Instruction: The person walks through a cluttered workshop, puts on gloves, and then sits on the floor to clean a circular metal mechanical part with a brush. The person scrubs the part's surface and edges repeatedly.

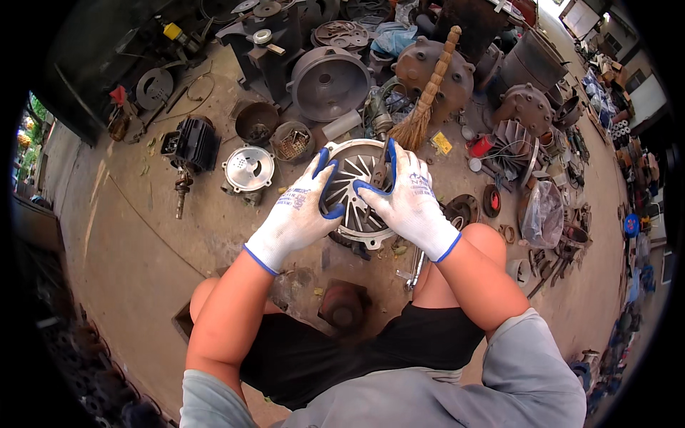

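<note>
A finned metal impeller [348, 187] with radiating blades sits in a round pale metal ring housing [349, 147] on the ground before my knees. Wearing a white glove with blue fingertips, my left hand [296, 205] curves round the impeller's left side, thumb and fingers on its edge. From the right, my similarly gloved right hand [408, 200] lays its thumb over the blades, its fingers reaching toward the far rim. Between that thumb and index finger shows a narrow brownish metal piece [379, 171]; whether it is gripped I cannot tell.
Left stand an electric motor [191, 144] and a silver round cover [249, 169]. Beyond my hands are a bowl of small parts [292, 140], a large round housing [330, 84] and a straw broom [427, 100]. A ratchet wrench [415, 271] lies by my right knee; a rusty block [344, 305] stands between my legs.
</note>
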`<state>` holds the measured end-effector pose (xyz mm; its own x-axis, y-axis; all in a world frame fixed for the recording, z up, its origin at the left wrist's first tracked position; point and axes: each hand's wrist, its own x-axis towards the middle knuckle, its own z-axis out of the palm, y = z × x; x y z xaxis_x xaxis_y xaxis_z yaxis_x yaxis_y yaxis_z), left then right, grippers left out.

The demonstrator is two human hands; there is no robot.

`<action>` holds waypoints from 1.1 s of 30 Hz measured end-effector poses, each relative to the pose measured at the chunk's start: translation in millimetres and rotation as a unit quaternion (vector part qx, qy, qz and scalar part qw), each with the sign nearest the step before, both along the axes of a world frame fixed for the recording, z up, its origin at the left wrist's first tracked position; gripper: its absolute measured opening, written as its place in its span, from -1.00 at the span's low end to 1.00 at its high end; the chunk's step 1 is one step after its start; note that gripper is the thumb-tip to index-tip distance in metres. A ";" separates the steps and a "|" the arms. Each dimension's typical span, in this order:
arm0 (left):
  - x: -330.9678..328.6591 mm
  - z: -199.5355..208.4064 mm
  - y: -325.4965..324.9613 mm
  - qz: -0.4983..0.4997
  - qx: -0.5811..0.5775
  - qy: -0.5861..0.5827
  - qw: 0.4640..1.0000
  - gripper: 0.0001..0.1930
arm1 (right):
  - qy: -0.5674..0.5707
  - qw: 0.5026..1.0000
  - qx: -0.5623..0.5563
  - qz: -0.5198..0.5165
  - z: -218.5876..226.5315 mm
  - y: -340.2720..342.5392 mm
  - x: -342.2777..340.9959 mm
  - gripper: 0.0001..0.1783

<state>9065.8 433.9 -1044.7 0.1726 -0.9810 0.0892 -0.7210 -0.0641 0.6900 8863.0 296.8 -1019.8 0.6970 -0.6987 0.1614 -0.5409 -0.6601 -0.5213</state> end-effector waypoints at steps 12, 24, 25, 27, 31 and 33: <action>-4.6 -6.6 -2.5 0.042 -0.001 -0.015 0.999 -0.10 | 0.017 0.959 0.089 0.269 34.4 -56.6 3.3 -0.03; -8.8 -5.8 -7.0 0.062 0.021 0.016 0.998 -0.14 | 0.258 0.948 -0.181 0.054 26.7 46.1 43.6 -0.13; -9.9 -12.4 -7.9 0.066 -0.003 0.024 0.998 -0.13 | 0.223 0.959 -0.167 0.051 19.8 42.7 45.4 -0.12; -13.4 -24.5 -10.5 0.089 -0.032 0.019 0.995 -0.16 | 0.161 0.973 -0.159 0.042 10.5 39.4 44.9 -0.15; -26.3 -16.2 -9.8 0.112 -0.044 0.058 0.991 -0.22 | 0.052 0.986 -0.153 0.047 1.6 27.6 37.7 -0.34; -29.3 -9.5 -12.6 0.114 -0.048 0.101 0.987 -0.24 | 0.020 0.984 -0.158 0.077 -1.4 18.3 29.4 -0.46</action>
<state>9036.5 421.3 -1054.1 0.4110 -0.9035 0.1214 -0.5423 -0.1353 0.8292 8892.4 315.1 -1021.1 0.8005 -0.5043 0.3237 -0.4382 -0.8611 -0.2578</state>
